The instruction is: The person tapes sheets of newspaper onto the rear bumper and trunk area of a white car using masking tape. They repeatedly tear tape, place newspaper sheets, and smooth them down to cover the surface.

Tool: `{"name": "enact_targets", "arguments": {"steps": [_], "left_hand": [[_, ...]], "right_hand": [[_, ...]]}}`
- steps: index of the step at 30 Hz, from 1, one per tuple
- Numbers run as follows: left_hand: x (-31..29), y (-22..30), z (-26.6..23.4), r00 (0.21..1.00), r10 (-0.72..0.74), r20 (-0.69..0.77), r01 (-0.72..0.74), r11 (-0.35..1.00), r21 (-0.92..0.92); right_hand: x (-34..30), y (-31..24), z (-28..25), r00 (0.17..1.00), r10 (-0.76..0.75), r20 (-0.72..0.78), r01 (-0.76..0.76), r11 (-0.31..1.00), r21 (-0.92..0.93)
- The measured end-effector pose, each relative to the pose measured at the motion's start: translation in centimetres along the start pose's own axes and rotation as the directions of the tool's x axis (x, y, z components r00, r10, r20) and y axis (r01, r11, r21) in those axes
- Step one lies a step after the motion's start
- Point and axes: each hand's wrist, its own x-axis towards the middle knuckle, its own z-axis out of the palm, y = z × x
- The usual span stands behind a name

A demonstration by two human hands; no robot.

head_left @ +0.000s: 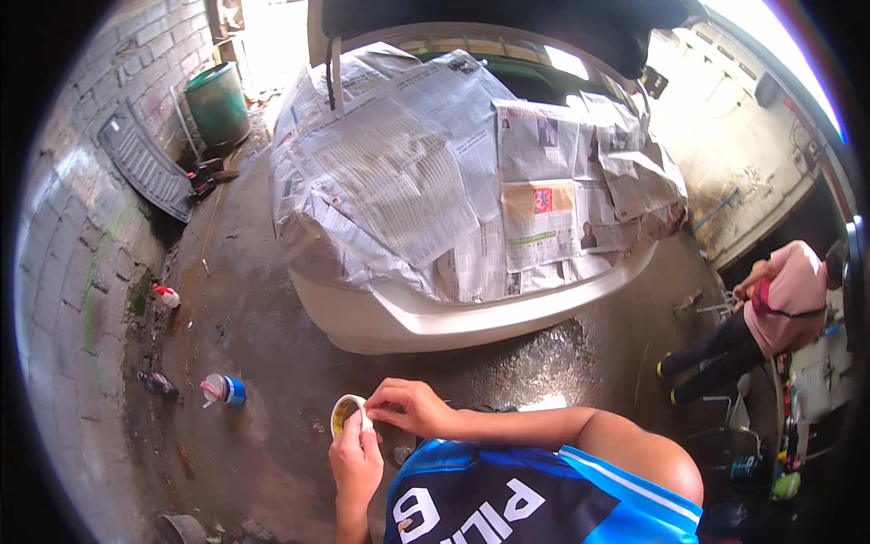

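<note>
A roll of masking tape point(338, 421) with a yellowish inner core is held upright in my left hand point(355, 464), whose fingers and thumb close around its lower side. The fingers of my right hand point(415, 408) are pinched together at the roll's right edge, touching the tape. Whether a strip has been pulled loose is too small to tell. Beyond my hands stands a car with its rear lid point(489, 32) raised. Overlapping newspaper sheets point(399, 172) cover its rear. Below them the pale bumper point(453, 322) is bare.
A brick wall point(68, 245) runs along the left, with a green drum point(217, 104) and a grey panel point(145, 159) near it. A blue-labelled container point(225, 390) and a dark bottle point(158, 383) are on the wet floor point(272, 435). At right, a person in pink point(788, 295) stands near cluttered shelving.
</note>
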Motion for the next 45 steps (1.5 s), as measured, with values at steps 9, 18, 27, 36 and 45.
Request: {"name": "enact_targets", "arguments": {"steps": [9,18,27,36,45], "left_hand": [[8.4,-5.3,-7.3,0.999,0.022,0.049,-0.032,0.977,0.209],[19.7,-8.4,-17.5,0.989,-0.126,-0.077,0.134,0.986,0.102],[27.0,-15.3,-22.6,0.936,-0.345,-0.074,0.345,0.939,-0.013],[32.8,-24.4,-33.9,0.994,-0.076,0.073,0.079,0.996,-0.044],[36.4,-32.5,-44.0,0.987,-0.144,-0.074,0.128,0.975,-0.180]], "right_hand": [[10.8,4.4,5.8,0.989,0.018,0.145,-0.026,0.998,0.055],[30.3,5.6,10.2,0.929,-0.185,0.321,0.121,0.970,0.210],[44.7,6.1,4.2,0.995,-0.086,-0.051,0.084,0.995,-0.053],[54.4,7.6,1.8,0.832,0.020,-0.554,-0.232,0.920,-0.315],[67.1,10.4,-3.5,0.796,-0.261,-0.546,-0.399,0.452,-0.798]]}}
